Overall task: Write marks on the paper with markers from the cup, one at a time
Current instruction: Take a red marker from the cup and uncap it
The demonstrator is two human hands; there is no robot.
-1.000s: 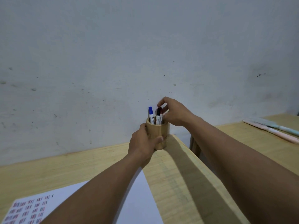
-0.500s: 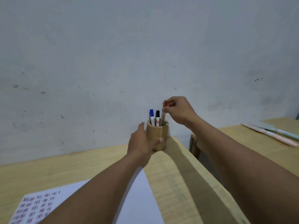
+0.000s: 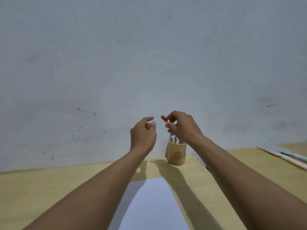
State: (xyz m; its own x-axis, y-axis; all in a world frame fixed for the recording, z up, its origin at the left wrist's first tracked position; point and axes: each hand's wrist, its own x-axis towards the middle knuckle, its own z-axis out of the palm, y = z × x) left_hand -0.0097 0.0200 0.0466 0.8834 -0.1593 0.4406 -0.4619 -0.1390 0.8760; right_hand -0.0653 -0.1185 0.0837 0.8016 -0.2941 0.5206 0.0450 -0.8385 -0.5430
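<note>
Both hands up: right hand point(image 3: 182, 128) pinches the red-capped marker point(image 3: 164, 118) above the cup point(image 3: 177, 154); left hand point(image 3: 143, 135) hovers loose-fingered, holding nothing.

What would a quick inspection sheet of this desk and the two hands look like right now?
Surface: light wooden table; a second table stands to the right across a gap.
Job's things: wooden cup upright near the wall, markers inside it; red-capped marker lifted clear of the cup; white paper flat in front.
Clutter: two pale pens on the right table.
Hands: right hand pinches the marker; left hand is open, raised beside it, touching nothing.
Cables: nothing seen.
Surroundings: bare grey wall with small dark specks.
</note>
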